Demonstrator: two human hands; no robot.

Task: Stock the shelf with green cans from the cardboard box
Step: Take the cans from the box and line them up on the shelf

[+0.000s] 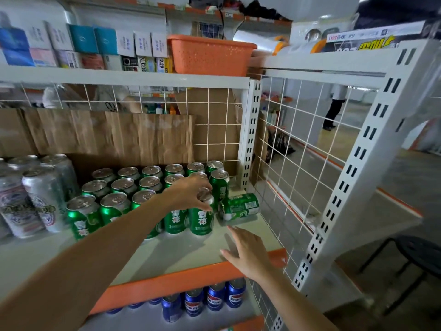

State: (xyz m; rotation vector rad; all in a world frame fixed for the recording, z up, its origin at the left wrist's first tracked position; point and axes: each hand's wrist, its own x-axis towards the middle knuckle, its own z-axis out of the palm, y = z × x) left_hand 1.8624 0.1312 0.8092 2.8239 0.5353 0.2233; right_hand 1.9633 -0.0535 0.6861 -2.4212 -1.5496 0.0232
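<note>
Several green cans (114, 209) stand in rows on the white shelf (181, 252). My left hand (188, 192) reaches over them and pinches the top rim of an upright green can (201, 218) at the right end of the front row. One green can (239, 206) lies on its side just right of that row, near the wire side panel. My right hand (248, 252) hovers with straight fingers over the shelf's front right corner, a little in front of the fallen can and not touching it. The cardboard box is not in view.
Silver cans (35, 197) stand at the shelf's left. Blue cans (205, 302) fill the shelf below. A wire grid (293, 149) closes the right side and back. An orange basket (210, 54) sits on the shelf above. A dark stool (420, 261) stands at the right.
</note>
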